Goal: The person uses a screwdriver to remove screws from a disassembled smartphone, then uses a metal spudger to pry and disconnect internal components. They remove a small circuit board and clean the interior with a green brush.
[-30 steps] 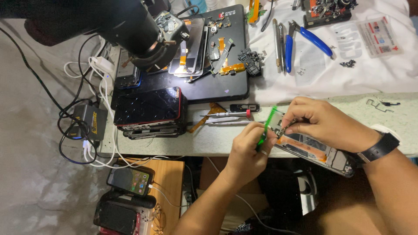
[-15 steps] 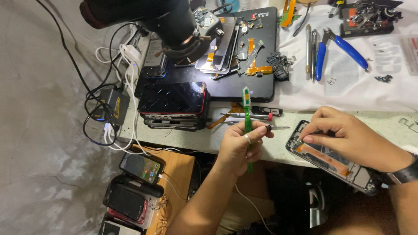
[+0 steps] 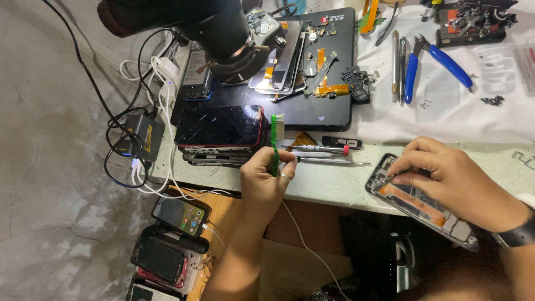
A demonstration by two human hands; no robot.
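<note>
1. Left hand [image 3: 266, 178]: closed around the handle of a slim green plastic brush with white bristles [image 3: 275, 140], held upright just near of the stacked dark phones with cracked glass [image 3: 220, 134].
2. Better kept pinched low on the handle, bristles up, clear of the thin metal tools [image 3: 326, 155] lying just right.
3. Right hand [image 3: 451, 181]: fingers curled, pressing down on the opened dark phone frame with orange strip [image 3: 415, 203] at the near bench edge; worth steadying flat.
4. Far right, a dark tray [image 3: 471, 25] holding small metal parts; exact contents too small to tell.
</note>
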